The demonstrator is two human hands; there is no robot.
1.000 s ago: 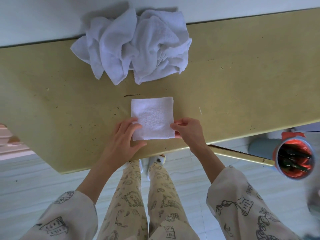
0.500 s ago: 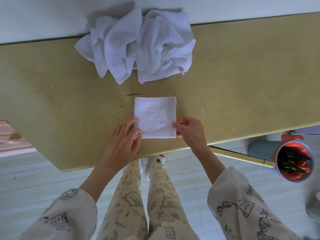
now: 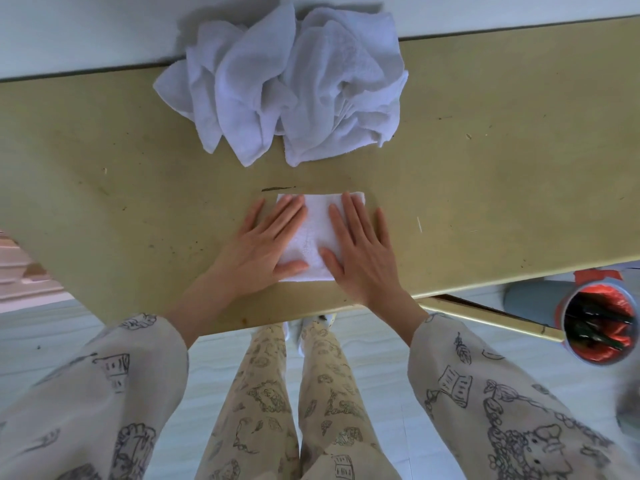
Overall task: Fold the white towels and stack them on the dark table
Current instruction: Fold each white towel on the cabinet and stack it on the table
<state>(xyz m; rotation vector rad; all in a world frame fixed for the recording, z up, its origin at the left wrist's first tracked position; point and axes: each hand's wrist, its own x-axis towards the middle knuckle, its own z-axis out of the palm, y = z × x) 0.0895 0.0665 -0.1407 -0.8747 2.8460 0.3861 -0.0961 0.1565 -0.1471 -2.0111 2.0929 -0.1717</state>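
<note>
I see straight flat fingers of my left hand (image 3: 258, 252) and right hand (image 3: 362, 259) pressing the folded towel (image 3: 317, 237), near the table (image 3: 502, 168) edge at 6 o'clock, messy towel pile (image 3: 287, 88) at 12 o'clock, red-lined bin (image 3: 597, 325) at 4 o'clock.

Lower right: a round bin (image 3: 597, 325) with a red liner is standing on the pale floor (image 3: 374, 372), dark items lying inside, too blurred to identify. A grey shape (image 3: 530, 301) is sitting just beside it. Patterned trousers (image 3: 273, 403) are showing below the edge. Pale wall (image 3: 86, 29) is running along the top.
</note>
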